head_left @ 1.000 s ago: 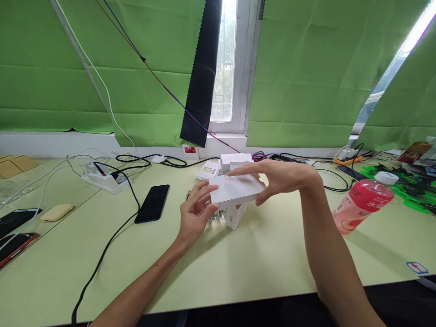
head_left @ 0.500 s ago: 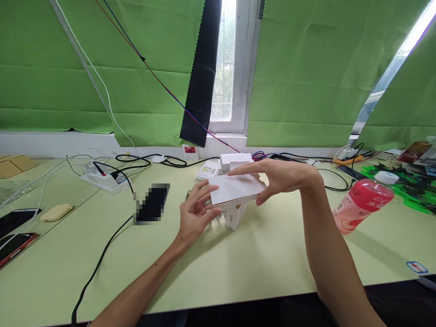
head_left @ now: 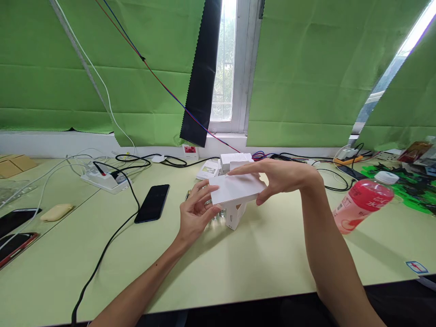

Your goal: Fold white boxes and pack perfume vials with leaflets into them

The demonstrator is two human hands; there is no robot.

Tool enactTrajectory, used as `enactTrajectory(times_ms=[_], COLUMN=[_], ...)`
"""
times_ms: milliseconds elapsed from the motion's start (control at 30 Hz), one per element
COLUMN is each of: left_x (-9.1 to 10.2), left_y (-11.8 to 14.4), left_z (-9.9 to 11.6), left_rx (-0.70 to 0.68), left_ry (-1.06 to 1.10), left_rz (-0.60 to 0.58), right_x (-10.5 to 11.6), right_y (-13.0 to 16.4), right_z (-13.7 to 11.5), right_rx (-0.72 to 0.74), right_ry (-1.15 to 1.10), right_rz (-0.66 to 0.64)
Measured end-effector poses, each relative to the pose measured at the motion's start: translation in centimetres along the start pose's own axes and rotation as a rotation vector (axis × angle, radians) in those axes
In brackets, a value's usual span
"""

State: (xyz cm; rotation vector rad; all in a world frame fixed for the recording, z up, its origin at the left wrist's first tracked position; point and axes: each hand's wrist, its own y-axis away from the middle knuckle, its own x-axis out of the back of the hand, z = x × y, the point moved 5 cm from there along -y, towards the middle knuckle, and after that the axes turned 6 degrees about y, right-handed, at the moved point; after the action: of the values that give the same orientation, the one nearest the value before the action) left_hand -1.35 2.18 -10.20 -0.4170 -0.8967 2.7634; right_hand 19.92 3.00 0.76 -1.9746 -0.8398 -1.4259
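A flat white box is held above the table, slightly tilted, between my two hands. My left hand grips its left end, thumb below and fingers along the edge. From above, my right hand spans the box, fingertips on its far edge and thumb at the near right corner. Beneath it an upright small white carton stands on the table, partly hidden. Something shiny and clear beside that carton is mostly covered by my left hand. Behind are more white boxes and a white printed card or packet.
A black phone and a black cable lie to the left. A power strip sits farther back, with a yellow case nearer the left edge. A pink drink bottle stands right, near green plastic parts.
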Motion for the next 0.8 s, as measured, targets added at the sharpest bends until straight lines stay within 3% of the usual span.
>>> enactTrajectory(times_ms=[800], left_x=[-0.16], left_y=[0.06], left_z=[0.36], left_rx=[0.013], left_ry=[-0.023], left_rz=[0.029], right_x=[-0.07], right_y=[0.0], right_z=[0.11], right_rx=[-0.011], right_ry=[-0.007], right_rz=[-0.026])
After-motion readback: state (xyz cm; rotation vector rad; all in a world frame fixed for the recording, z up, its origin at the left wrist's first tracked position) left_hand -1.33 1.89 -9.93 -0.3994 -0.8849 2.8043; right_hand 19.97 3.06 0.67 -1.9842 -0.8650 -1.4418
